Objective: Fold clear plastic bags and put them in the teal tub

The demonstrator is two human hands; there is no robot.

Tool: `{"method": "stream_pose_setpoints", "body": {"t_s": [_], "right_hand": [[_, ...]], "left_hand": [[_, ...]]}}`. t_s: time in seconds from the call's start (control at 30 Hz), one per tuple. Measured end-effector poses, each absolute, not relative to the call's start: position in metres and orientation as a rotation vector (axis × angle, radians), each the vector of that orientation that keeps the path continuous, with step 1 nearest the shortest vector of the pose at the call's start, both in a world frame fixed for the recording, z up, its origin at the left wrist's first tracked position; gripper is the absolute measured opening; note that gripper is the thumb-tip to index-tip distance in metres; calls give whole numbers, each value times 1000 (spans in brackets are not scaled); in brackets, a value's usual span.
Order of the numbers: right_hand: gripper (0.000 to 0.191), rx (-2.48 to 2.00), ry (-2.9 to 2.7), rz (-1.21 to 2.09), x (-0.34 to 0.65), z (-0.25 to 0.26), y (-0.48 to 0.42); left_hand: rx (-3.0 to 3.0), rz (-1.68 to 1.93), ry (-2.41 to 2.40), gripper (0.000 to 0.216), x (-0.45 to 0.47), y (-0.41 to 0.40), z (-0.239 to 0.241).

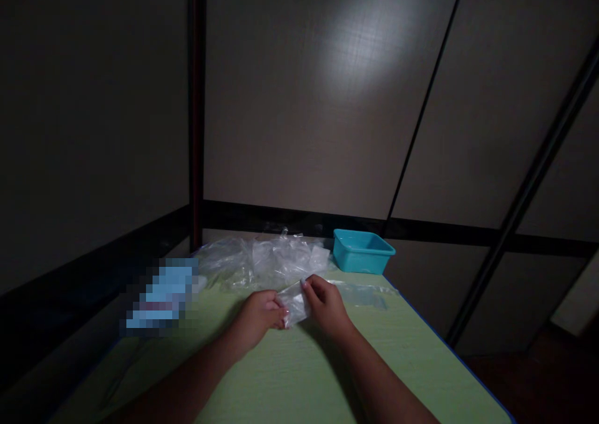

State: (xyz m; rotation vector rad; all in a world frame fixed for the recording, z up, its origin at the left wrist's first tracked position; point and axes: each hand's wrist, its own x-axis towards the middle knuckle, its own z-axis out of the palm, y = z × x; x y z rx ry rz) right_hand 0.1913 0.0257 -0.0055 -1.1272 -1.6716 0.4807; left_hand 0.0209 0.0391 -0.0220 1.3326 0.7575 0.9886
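Between my two hands, above the middle of the green table (290,380), is a small clear plastic bag (294,303). My left hand (262,315) pinches its left side, with the fingers closed. At the bag's upper right, my right hand (324,299) grips the edge between thumb and fingers. Whether anything lies inside the bag I cannot make out. Just beyond my hands a heap of crumpled clear plastic bags (276,259) spreads over the far part of the table. Flat clear plastic (365,294) lies to the right of my right hand.
A turquoise plastic basket (362,252) stands at the table's far right corner. On the left edge is a pixelated light-blue item (163,296). Dark panelled walls (299,131) rise behind the table and to its left.
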Motion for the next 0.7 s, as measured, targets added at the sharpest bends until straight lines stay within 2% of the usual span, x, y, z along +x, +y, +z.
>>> {"method": "stream_pose_setpoints", "body": {"t_s": [0.37, 0.7], "right_hand": [[30, -1126, -1656, 460, 190, -3, 24], [30, -1094, -1595, 533, 193, 0, 26]], "left_hand": [[1362, 830, 778, 39, 19, 25, -10], [1414, 821, 780, 27, 19, 28, -15]]}}
